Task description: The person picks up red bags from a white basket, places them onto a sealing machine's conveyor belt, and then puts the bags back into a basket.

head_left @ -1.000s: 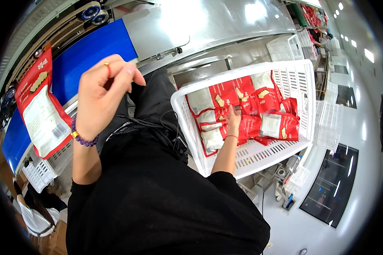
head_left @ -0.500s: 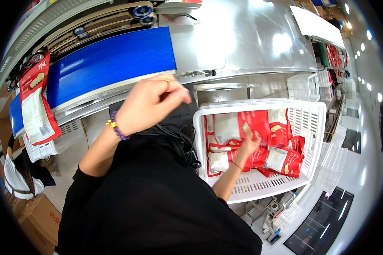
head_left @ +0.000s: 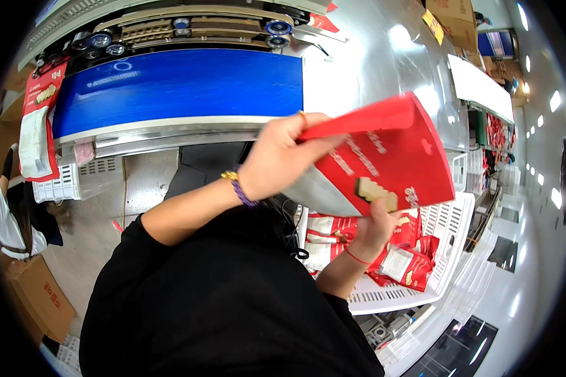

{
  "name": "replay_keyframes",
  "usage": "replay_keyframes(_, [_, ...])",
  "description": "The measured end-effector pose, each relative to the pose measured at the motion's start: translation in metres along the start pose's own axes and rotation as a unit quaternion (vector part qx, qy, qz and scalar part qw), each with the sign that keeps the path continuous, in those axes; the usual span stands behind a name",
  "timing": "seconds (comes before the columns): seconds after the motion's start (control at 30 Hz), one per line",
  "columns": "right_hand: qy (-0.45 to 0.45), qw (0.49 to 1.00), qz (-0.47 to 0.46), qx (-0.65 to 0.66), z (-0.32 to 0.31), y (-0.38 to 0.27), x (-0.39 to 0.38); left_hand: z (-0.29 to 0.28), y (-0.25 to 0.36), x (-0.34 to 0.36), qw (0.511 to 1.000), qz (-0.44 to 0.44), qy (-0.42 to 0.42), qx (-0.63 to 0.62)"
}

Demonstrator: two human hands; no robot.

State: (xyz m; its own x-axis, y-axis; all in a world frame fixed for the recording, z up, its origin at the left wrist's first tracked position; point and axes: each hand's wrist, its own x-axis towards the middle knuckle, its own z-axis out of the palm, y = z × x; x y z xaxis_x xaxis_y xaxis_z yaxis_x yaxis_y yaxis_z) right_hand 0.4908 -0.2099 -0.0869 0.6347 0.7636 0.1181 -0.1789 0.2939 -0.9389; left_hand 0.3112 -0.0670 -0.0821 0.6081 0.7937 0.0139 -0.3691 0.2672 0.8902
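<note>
**Red food pouch point(head_left: 399, 147) aloft at two o'clock!**

My left hand point(head_left: 283, 157) pinches its left end; my right hand point(head_left: 374, 234) grips the lower edge, thumb in front. White slotted crate point(head_left: 457, 227) at four. I'd call this the two-handed carry; the next move calls for even grips.

Red bag point(head_left: 399, 157) now above white crate point(head_left: 451, 232), in left fingers point(head_left: 316, 148) and right fingers point(head_left: 378, 213)

Glossy plastic film, shiny metal, matt cloth.
Red pouch point(head_left: 415, 147): slick film. Counter point(head_left: 424, 69): smooth, reflective metal; blue belt point(head_left: 182, 88) at its left edge, glossy. Crate point(head_left: 453, 220): hard plastic. Shirt point(head_left: 226, 301): matt cloth. Carton point(head_left: 47, 295): matt cardboard.
</note>
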Motion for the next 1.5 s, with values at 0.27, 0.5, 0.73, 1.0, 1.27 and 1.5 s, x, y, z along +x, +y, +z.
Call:
replay_keyframes(0.27, [0.008,0.983,-0.019,-0.183,0.013,0.041,0.074,-0.049,-0.010,0.028,0.974,0.051,0.095,0.198])
replay_keyframes(0.5, [-0.042,0.923,-0.039,-0.381,-0.003,0.051,0.141,-0.074,-0.057,0.090,0.955,0.049,0.161,0.244])
replay_keyframes(0.73, [-0.022,0.974,0.026,-0.226,0.015,0.064,0.195,-0.074,-0.060,0.125,0.977,-0.085,0.191,-0.029])
replay_keyframes(1.0, [-0.039,0.975,0.088,-0.200,0.050,0.087,0.216,-0.105,-0.048,0.129,0.947,-0.028,0.309,0.080])
replay_keyframes(1.27, [-0.093,0.972,0.120,-0.180,0.106,0.112,0.202,-0.167,-0.016,0.074,0.849,-0.019,0.326,0.415])
replay_keyframes(1.5, [-0.313,0.924,0.140,-0.172,0.095,0.092,0.177,-0.128,0.030,0.001,0.865,0.184,0.329,0.330])
